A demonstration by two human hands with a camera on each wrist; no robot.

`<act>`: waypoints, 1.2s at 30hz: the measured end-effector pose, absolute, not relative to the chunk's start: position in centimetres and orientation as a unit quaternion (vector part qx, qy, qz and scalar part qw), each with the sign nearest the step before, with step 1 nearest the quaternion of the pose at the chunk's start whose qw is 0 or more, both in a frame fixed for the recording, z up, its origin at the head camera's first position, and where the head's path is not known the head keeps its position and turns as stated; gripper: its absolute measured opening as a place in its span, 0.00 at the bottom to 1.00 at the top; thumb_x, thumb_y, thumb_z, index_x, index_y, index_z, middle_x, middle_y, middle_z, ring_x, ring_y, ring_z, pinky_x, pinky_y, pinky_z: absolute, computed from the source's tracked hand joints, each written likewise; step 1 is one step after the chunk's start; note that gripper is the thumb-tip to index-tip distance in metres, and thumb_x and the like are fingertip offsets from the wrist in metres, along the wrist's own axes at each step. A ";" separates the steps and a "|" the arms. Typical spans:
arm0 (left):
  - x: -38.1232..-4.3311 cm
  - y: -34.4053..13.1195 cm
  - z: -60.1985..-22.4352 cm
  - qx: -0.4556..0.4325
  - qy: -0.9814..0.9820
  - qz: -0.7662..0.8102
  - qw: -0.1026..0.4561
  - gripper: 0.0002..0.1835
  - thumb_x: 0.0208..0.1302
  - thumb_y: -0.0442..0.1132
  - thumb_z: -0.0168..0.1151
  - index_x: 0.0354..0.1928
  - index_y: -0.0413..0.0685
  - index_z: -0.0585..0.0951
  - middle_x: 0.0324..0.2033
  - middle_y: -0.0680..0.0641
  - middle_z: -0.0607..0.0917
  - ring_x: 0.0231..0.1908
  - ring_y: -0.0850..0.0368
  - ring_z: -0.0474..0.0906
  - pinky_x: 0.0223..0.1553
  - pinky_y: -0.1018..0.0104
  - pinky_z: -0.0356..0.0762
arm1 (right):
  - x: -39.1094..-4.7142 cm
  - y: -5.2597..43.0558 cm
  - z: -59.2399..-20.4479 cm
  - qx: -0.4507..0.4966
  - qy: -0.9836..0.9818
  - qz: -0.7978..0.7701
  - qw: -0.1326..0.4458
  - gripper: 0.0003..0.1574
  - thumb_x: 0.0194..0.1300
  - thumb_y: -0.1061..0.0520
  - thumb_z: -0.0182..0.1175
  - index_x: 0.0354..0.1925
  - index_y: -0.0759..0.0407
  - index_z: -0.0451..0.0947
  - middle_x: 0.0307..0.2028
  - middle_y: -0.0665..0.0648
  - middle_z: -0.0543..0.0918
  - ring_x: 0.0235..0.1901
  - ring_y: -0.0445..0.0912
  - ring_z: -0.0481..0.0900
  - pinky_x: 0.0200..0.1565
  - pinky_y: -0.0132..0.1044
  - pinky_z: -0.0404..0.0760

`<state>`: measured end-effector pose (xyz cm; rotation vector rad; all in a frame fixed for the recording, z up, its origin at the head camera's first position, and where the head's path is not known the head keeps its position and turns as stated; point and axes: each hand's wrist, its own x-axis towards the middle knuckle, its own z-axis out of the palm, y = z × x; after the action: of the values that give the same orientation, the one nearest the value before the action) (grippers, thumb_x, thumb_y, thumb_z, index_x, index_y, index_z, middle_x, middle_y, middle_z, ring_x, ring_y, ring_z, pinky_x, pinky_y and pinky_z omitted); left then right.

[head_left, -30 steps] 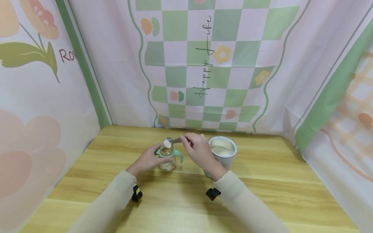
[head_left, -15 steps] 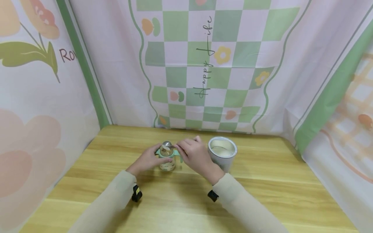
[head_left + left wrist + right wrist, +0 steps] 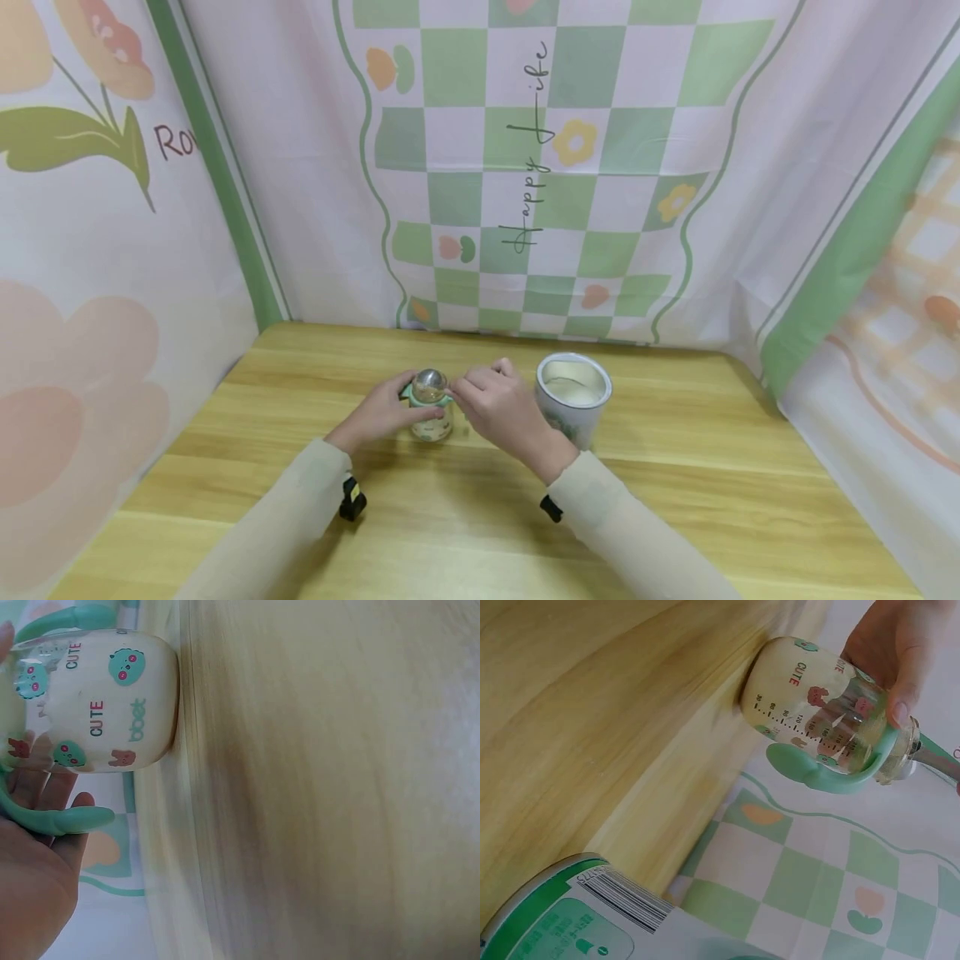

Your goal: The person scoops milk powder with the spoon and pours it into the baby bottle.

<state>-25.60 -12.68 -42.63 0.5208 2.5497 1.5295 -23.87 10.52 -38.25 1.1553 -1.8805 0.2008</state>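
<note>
A clear baby bottle (image 3: 432, 428) with a mint-green two-handled collar stands upright on the table, uncapped. My left hand (image 3: 377, 414) grips it near the collar, thumb in front and fingers behind. Pale powder shows through the printed wall of the bottle (image 3: 105, 701) in the left wrist view. My right hand (image 3: 504, 414) pinches the handle of a metal spoon, whose bowl (image 3: 431, 383) lies rounded side up over the bottle's mouth. In the right wrist view the spoon's handle (image 3: 936, 760) reaches the bottle's neck, with my left thumb (image 3: 902, 712) on the collar.
An open milk powder tin (image 3: 572, 423) with cream-coloured powder inside stands just right of my right hand. The wooden table (image 3: 465, 533) ends at a checked, printed curtain (image 3: 513, 200) behind. More curtains hang at both sides.
The right hand has lowered and turned the spoon over, from powder showing in its bowl to its rounded back facing up at the bottle's mouth. The left hand and bottle have stayed put.
</note>
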 end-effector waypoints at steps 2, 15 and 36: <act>-25.6 -12.7 -42.7 0.177 0.844 0.504 0.058 0.37 0.56 0.58 0.74 0.67 0.60 0.74 0.51 0.57 0.83 0.53 0.55 0.78 0.60 0.45 0.71 | -23.9 10.6 -38.3 0.470 -0.755 0.073 0.451 0.07 0.61 0.56 0.72 0.35 0.55 0.83 0.27 0.48 0.84 0.28 0.40 0.82 0.34 0.36 0.74; -25.8 -12.7 -42.9 0.173 0.843 0.506 0.058 0.40 0.55 0.60 0.75 0.68 0.59 0.73 0.51 0.56 0.83 0.52 0.56 0.78 0.59 0.46 0.72 | -23.9 10.8 -38.3 0.489 -0.735 0.045 0.467 0.09 0.56 0.59 0.75 0.34 0.57 0.84 0.27 0.49 0.85 0.29 0.42 0.83 0.35 0.37 0.76; -25.7 -12.6 -42.8 0.168 0.844 0.506 0.060 0.36 0.57 0.57 0.75 0.67 0.62 0.73 0.53 0.54 0.83 0.54 0.54 0.78 0.60 0.43 0.70 | -23.4 10.9 -37.6 0.450 -0.775 0.133 0.423 0.05 0.69 0.57 0.64 0.36 0.57 0.84 0.30 0.51 0.85 0.30 0.44 0.83 0.36 0.39 0.72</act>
<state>-25.66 -12.59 -42.83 0.5097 2.5545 1.5327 -23.43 10.91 -37.56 1.1273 -1.9406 0.3339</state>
